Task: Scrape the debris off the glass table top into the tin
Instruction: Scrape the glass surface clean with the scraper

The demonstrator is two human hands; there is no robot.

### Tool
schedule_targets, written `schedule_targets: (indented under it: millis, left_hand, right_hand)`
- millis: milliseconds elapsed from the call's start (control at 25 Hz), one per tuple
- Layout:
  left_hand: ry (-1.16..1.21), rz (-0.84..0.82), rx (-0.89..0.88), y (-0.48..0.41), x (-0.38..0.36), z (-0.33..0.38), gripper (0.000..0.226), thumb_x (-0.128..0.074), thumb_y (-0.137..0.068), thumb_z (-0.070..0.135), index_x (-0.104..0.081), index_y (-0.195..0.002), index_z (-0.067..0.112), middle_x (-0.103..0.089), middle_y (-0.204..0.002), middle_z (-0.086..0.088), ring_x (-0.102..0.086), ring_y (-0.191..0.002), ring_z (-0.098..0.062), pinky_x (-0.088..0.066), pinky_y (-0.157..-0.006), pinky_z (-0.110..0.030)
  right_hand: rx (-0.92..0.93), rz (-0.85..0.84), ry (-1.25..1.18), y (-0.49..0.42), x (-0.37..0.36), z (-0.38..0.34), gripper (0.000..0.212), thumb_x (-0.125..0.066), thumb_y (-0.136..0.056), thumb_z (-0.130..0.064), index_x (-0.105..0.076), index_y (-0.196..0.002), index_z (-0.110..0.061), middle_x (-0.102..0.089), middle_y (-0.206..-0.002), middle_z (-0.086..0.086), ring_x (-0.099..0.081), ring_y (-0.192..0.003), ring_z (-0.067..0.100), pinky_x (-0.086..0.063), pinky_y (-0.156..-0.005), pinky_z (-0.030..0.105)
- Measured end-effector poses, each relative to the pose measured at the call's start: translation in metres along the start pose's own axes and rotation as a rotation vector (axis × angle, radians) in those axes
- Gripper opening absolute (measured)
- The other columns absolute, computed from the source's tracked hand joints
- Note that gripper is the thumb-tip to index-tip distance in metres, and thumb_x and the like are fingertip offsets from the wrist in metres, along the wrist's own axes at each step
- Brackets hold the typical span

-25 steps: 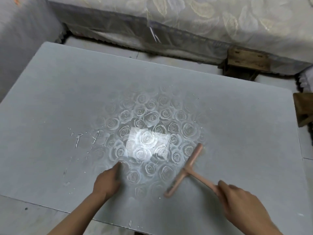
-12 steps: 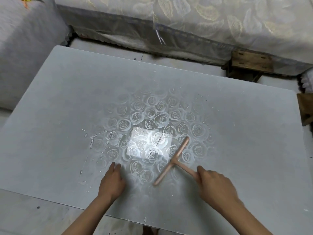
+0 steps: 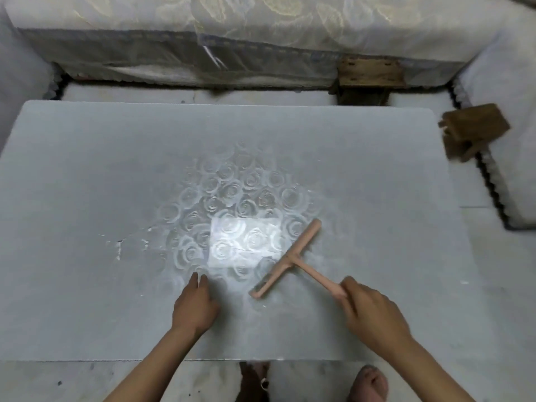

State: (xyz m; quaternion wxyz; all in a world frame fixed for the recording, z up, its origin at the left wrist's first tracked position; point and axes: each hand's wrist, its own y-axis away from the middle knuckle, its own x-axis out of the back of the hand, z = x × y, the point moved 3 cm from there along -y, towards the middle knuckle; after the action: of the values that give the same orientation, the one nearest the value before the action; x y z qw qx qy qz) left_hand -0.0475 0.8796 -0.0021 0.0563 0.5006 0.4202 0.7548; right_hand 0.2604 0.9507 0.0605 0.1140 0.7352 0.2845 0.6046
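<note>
Moved: scraper (image 3: 285,258) nearer left grip (image 3: 193,307), spread flat on desk (image 3: 377,175).
Right grip (image 3: 374,314): clasps scraper.
Debris (image 3: 119,250): left of grips.
Block (image 3: 475,132): beyond desk's right.

You're looking down at a frosted glass table top (image 3: 87,175), with a rose pattern (image 3: 232,192) showing mid-surface. White debris (image 3: 119,250) is lying left of centre. Your left hand (image 3: 193,306) is resting flat near the front edge. The pink scraper (image 3: 285,259) is sitting blade-down just beside that hand.
</note>
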Motion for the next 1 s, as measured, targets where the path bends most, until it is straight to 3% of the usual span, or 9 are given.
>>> schedule_targets:
  millis: [120, 240, 360, 520, 640, 760, 840, 1000]
  left_hand:
    - [-0.093, -0.029, -0.078, 0.012, -0.029, 0.063, 0.060, -0.042, -0.092, 0.017, -0.023, -0.149, 0.009, -0.014, -0.159, -0.011, -0.033, -0.138, -0.030, -0.038, -0.102, -0.036]
    - [-0.166, -0.071, -0.130, 0.030, -0.072, 0.129, 0.063, -0.042, -0.093, 0.019, -0.019, -0.150, 0.008, -0.012, -0.159, -0.012, -0.030, -0.140, -0.029, -0.038, -0.103, -0.037]
    - [-0.227, -0.069, -0.174, 0.049, -0.113, 0.193, 0.065, -0.042, -0.093, 0.019, -0.014, -0.150, 0.006, -0.009, -0.159, -0.014, -0.026, -0.141, -0.030, -0.038, -0.103, -0.037]
    - [-0.289, -0.032, -0.200, 0.060, -0.156, 0.258, 0.066, -0.042, -0.093, 0.018, -0.010, -0.149, 0.005, -0.003, -0.158, -0.017, -0.018, -0.144, -0.031, -0.032, -0.109, -0.038]
    - [-0.332, -0.071, -0.148, 0.055, -0.174, 0.277, 0.067, -0.044, -0.091, 0.020, -0.011, -0.148, 0.004, -0.001, -0.158, -0.018, -0.015, -0.143, -0.033, -0.031, -0.111, -0.040]
    - [-0.313, -0.101, -0.105, 0.047, -0.183, 0.280, 0.053, -0.047, -0.088, 0.013, -0.030, -0.136, 0.001, -0.013, -0.151, -0.020, -0.031, -0.133, -0.036, -0.036, -0.104, -0.043]
    - [-0.297, -0.103, -0.107, 0.043, -0.183, 0.280, 0.048, -0.050, -0.084, 0.009, -0.036, -0.129, 0.001, -0.017, -0.149, -0.019, -0.037, -0.127, -0.036, -0.040, -0.100, -0.043]
    - [-0.362, -0.105, -0.098, 0.045, -0.180, 0.279, 0.053, -0.048, -0.085, 0.010, -0.034, -0.136, 0.005, -0.015, -0.154, -0.014, -0.044, -0.126, -0.033, -0.044, -0.094, -0.042]
  right_hand:
    - [-0.144, -0.023, -0.113, 0.064, -0.001, 0.107, 0.017, -0.039, -0.097, -0.044, -0.046, -0.101, -0.030, -0.060, -0.080, -0.010, -0.060, -0.074, 0.017, -0.046, -0.061, 0.033]
    - [-0.206, -0.011, -0.131, 0.117, -0.006, 0.200, 0.020, -0.040, -0.098, -0.043, -0.044, -0.117, -0.041, -0.060, -0.085, -0.015, -0.059, -0.075, 0.012, -0.046, -0.061, 0.029]
    - [-0.271, -0.006, -0.153, 0.166, -0.002, 0.283, 0.021, -0.036, -0.097, -0.048, -0.045, -0.115, -0.052, -0.061, -0.084, -0.017, -0.058, -0.074, 0.006, -0.048, -0.062, 0.026]
    - [-0.358, -0.001, -0.086, 0.204, -0.012, 0.366, 0.027, -0.033, -0.096, -0.050, -0.049, -0.118, -0.047, -0.058, -0.078, -0.015, -0.058, -0.068, 0.005, -0.050, -0.059, 0.025]
    - [-0.281, 0.045, -0.032, 0.179, -0.029, 0.369, 0.033, -0.033, -0.098, -0.045, -0.048, -0.127, -0.043, -0.057, -0.087, -0.011, -0.063, -0.076, 0.011, -0.047, -0.061, 0.025]
    - [-0.113, 0.088, -0.103, 0.114, -0.030, 0.345, 0.029, -0.037, -0.100, -0.034, -0.048, -0.126, -0.037, -0.060, -0.092, -0.004, -0.063, -0.079, 0.023, -0.047, -0.062, 0.033]
    - [-0.002, 0.055, -0.023, 0.093, -0.020, 0.348, 0.027, -0.038, -0.099, -0.034, -0.049, -0.124, -0.035, -0.061, -0.094, 0.000, -0.064, -0.079, 0.029, -0.049, -0.063, 0.036]
    - [0.115, 0.201, 0.133, 0.117, 0.035, 0.424, 0.018, -0.057, -0.090, -0.030, -0.067, -0.105, -0.029, -0.057, -0.066, -0.004, -0.056, -0.045, 0.024, -0.046, -0.037, 0.036]
